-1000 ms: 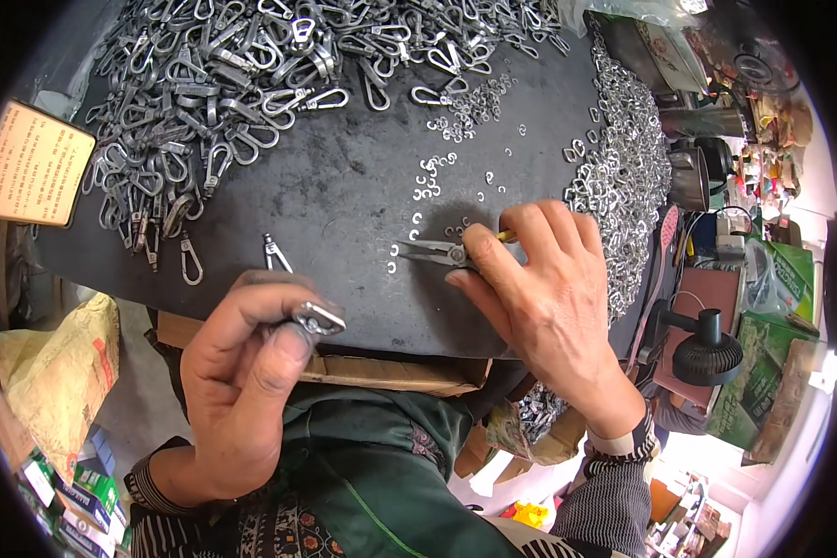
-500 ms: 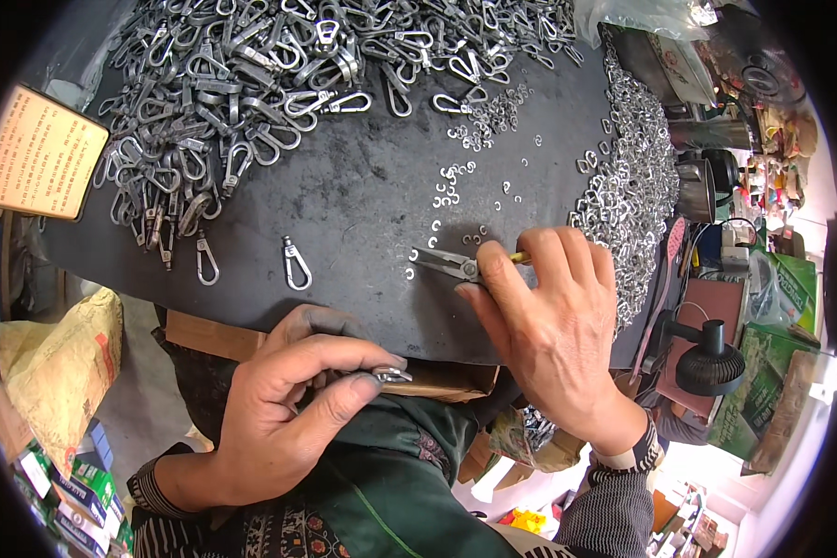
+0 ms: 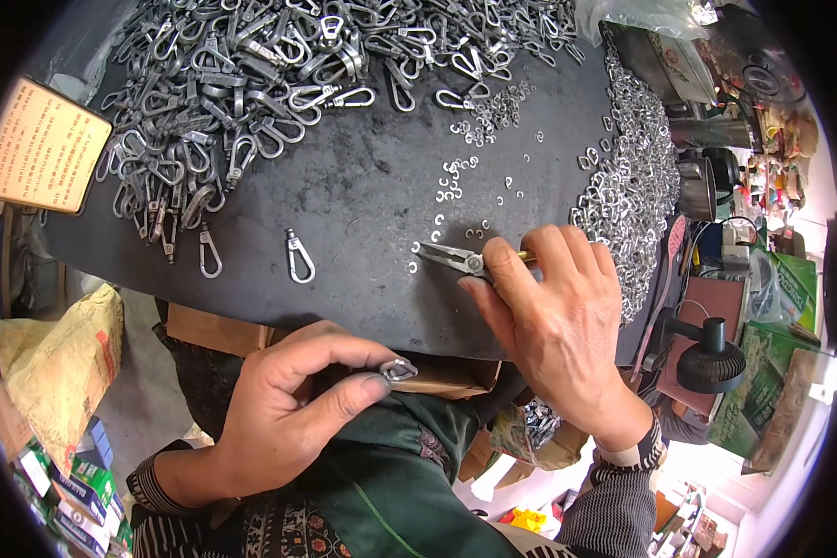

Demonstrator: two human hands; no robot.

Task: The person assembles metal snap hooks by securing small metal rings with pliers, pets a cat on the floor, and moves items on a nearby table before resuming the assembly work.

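Observation:
My left hand, near the table's front edge, pinches a small metal loop between thumb and forefinger. Fingers hide any more of that piece. My right hand grips pliers over the table; a bit of yellow handle shows past the fingers. The jaws point left, slightly parted, with their tips beside a small C-shaped ring. Another C-ring lies just below them. Left of the pliers, a single snap hook lies on the dark tabletop.
A big heap of snap hooks covers the far left and back. Small D-shaped rings are piled along the right, with loose C-rings scattered between. A yellow printed box stands at left, a black fan at right.
My left hand has turned, so the metal loop shows more openly at its fingertips. The pliers have shifted very slightly, with the tips still by the C-rings.

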